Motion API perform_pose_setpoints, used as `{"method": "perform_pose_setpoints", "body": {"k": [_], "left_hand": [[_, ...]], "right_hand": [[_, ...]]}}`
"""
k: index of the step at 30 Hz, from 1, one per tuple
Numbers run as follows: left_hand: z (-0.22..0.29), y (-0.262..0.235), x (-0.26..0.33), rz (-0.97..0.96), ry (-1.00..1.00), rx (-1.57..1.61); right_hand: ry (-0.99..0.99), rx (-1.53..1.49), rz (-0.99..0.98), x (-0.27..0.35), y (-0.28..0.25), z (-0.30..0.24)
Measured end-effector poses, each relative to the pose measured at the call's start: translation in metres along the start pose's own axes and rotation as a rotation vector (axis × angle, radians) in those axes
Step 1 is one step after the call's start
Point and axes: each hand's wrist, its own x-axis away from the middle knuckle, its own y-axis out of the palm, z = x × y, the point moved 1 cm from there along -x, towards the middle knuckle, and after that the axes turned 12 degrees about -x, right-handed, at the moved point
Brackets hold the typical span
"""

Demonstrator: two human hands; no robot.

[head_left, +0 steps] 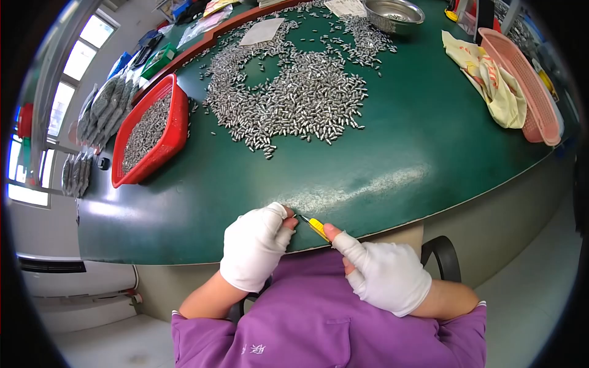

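My left hand (254, 246), in a white glove with bare fingertips, is closed in a pinch at the table's near edge. Whatever sits between those fingertips is too small and too covered to name. In my right hand (390, 275), gloved the same way, is a slim tool with a yellow handle (317, 227). Its thin dark tip points at the left fingertips; whether they touch, I cannot tell. Farther off, a wide heap of small silvery metal parts (300, 98) lies on the green tabletop (405, 122).
A red plastic basket (179, 126) full of similar parts stands at the left, by grey filled bags (107, 107). At the far right are a pink basket (518, 86) and a cream cloth (491, 83). A metal bowl (396, 15) sits at the back.
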Motion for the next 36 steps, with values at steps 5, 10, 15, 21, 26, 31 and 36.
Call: {"method": "perform_pose_setpoints", "body": {"k": [5,10,15,21,26,31,36], "left_hand": [[-0.002,0.005,0.000,0.010,-0.065,0.191],[-0.005,0.005,0.000,0.002,-0.069,0.196],[-0.007,0.003,-0.001,-0.006,-0.035,0.150],[-0.007,-0.001,-0.003,0.000,0.007,0.122],[-0.007,-0.001,-0.004,-0.005,-0.010,0.136],[-0.027,0.003,-0.004,-0.123,-0.176,0.611],[-0.051,-0.009,-0.030,-0.326,-0.290,1.461]], "right_hand": [[-0.018,0.043,-0.012,-0.002,-0.002,-0.003],[-0.009,0.003,-0.022,-0.006,-0.001,-0.006],[-0.002,-0.031,-0.072,-0.009,-0.005,-0.008],[0.018,0.031,-0.145,-0.016,-0.015,-0.015],[-0.002,0.145,-0.104,-0.014,-0.012,-0.019],[0.025,0.117,0.316,-0.017,-0.045,0.005],[0.215,0.567,0.578,-0.032,-0.086,0.070]]}}
